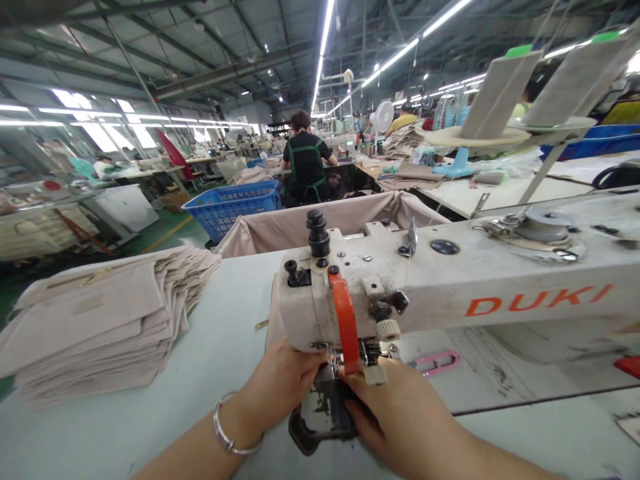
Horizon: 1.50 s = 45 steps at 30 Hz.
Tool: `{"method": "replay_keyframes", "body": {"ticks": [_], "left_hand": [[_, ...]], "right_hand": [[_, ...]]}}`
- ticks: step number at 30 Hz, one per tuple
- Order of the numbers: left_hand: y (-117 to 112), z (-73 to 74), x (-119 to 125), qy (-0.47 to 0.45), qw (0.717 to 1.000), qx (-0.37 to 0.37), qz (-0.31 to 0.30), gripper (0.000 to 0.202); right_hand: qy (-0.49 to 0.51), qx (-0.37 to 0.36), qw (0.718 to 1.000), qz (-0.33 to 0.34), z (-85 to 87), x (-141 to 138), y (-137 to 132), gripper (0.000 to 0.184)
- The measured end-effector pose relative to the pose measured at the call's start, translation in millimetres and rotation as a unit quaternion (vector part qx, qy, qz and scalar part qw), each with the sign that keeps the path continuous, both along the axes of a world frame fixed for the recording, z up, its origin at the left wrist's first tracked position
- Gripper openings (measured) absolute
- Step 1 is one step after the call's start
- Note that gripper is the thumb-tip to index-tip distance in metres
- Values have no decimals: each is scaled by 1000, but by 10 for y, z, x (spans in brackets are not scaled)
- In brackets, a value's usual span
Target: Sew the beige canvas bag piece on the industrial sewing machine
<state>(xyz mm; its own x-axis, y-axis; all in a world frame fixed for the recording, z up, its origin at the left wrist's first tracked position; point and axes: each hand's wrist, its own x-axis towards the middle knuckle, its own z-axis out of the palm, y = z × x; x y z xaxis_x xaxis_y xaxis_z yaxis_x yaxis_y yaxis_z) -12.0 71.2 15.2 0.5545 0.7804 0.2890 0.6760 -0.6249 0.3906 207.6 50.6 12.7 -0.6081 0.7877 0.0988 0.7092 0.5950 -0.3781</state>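
Beige fabric [276, 330] is seen at nine o'clock from the orange guard [346, 327]. If left hand [280, 381] or right hand [403, 407] is advanced too far, it could be pricked; whether either grip is closed cannot be told.

Our workshop stretches away under long tube lights [445, 18].
At upper centre we see a co-worker [306, 160] from behind, wearing a black top with green straps, just right of a blue plastic basket [220, 212]; farther right we have a round white fan [383, 117]. Toward the upper left hang a red cloth [175, 155] and bright windows [100, 137]; a blue bin [600, 141] sits at upper right.
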Motion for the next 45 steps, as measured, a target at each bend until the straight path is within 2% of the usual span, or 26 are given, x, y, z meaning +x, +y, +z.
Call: {"method": "replay_keyframes", "body": {"ticks": [3, 5, 7, 9, 12, 14, 17, 20, 23, 26, 29, 34, 37, 40, 45], "left_hand": [[-101, 116, 108, 15, 995, -72, 71, 28], [-192, 214, 168, 10, 987, -123, 102, 25], [-271, 298, 194, 3, 983, -162, 87, 25], [-322, 346, 185, 17, 984, -175, 41, 32], [-359, 331, 144, 75, 986, -146, -34, 50], [-370, 286, 122, 100, 987, -114, -61, 58], [-367, 251, 113, 89, 993, -61, -56, 53], [-341, 284, 132, 71, 996, -7, -45, 48], [-327, 293, 161, 95, 993, -20, -67, 43], [-356, 228, 182, 117, 989, -36, -82, 41], [-412, 178, 206, 146, 986, -15, -79, 44], [-488, 261, 238, 116, 992, -47, -31, 40], [-529, 281, 204, 153, 986, -8, -62, 38], [-597, 188, 126, 166, 981, 68, -76, 62], [-724, -42, 9, 133, 985, 100, -51, 60]], "right_hand": [[19, -1, 1000, 9, 4, 33, 14, 28], [37, 4, 999, 38, 0, 74, 23, 26], [52, 11, 996, 77, -12, 119, 28, 25], [61, 16, 992, 112, -31, 154, 30, 27], [59, 24, 986, 153, -69, 171, 22, 29], [50, 27, 983, 175, -96, 160, 8, 28], [37, 27, 982, 183, -129, 134, -19, 28], [30, 32, 982, 186, -146, 122, -30, 24], [19, 28, 981, 190, -138, 131, -17, 13], [4, 11, 981, 195, -108, 152, 5, 11], [-3, -6, 981, 194, -79, 172, 9, 11], [22, -21, 983, 180, -49, 180, -14, 20], [16, -18, 985, 172, -22, 191, -6, 17], [-7, -9, 984, 179, 18, 222, 26, 11], [2, -18, 979, 201, 72, 278, 66, 14]]}}
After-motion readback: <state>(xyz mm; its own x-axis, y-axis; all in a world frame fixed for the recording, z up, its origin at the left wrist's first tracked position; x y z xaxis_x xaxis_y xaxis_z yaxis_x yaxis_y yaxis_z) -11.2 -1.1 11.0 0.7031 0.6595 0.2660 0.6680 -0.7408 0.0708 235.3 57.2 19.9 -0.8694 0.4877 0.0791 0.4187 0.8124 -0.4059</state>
